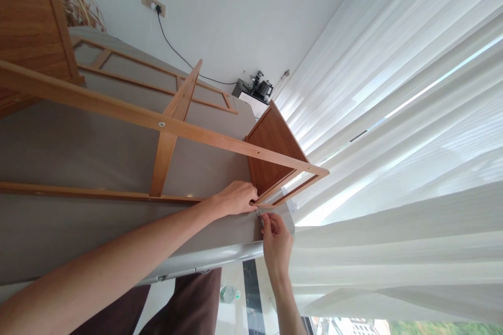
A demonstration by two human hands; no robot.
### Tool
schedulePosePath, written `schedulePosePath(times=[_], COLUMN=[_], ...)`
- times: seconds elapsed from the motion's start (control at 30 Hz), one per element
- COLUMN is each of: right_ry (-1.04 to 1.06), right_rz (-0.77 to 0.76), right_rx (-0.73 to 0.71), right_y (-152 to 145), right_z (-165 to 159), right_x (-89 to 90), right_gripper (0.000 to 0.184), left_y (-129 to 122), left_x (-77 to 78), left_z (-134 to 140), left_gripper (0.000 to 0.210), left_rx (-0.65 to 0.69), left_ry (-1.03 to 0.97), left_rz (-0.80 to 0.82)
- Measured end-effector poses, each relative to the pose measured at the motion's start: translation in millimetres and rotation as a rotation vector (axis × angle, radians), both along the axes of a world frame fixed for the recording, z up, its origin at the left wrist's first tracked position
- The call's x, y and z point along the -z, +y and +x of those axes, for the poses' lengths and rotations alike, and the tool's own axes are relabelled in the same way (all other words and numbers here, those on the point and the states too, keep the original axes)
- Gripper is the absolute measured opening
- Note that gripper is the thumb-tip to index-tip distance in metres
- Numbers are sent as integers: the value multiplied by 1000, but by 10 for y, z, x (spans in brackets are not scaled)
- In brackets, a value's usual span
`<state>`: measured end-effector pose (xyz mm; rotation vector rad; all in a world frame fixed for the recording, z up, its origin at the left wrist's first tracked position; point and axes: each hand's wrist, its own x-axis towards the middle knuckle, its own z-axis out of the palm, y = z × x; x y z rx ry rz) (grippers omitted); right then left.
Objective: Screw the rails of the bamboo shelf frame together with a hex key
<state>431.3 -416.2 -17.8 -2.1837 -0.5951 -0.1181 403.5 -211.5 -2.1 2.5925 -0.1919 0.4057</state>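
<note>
A wooden shelf frame lies on its side on a grey table, its long rails running left to right. My left hand is closed around the lower rail near its right end, beside a brown wooden panel. Just below that corner, my right hand pinches a small thin piece between thumb and fingertips, too small to name. It is close to the rail's end; whether it touches cannot be told. A slanted crosspiece joins the two rails, with a screw head showing in the upper one.
A separate ladder-like wooden frame lies farther back on the grey table. Another wooden panel stands at left. White curtains hang close on the right. Behind is a small cabinet with a black kettle. A plastic bottle is on the floor.
</note>
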Motion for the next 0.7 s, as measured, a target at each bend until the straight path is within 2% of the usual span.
schedulePosePath(times=[0.23, 0.47, 0.57, 0.7], right_ry=[-147, -256, -272, -226], right_rz=[-82, -152, -149, -124], right_rx=[-24, -56, -71, -44], right_y=[46, 15, 17, 47], right_z=[-31, -15, -13, -36], right_x=[11, 110, 145, 100], right_gripper=[38, 45, 49, 45], left_y=[2, 6, 6, 2], left_x=[15, 66, 68, 61], left_z=[11, 37, 35, 30], left_gripper=[16, 19, 18, 17], left_rx=[3, 7, 7, 0], left_ry=[-1, -4, -4, -5], left_rz=[-13, -33, -32, -29])
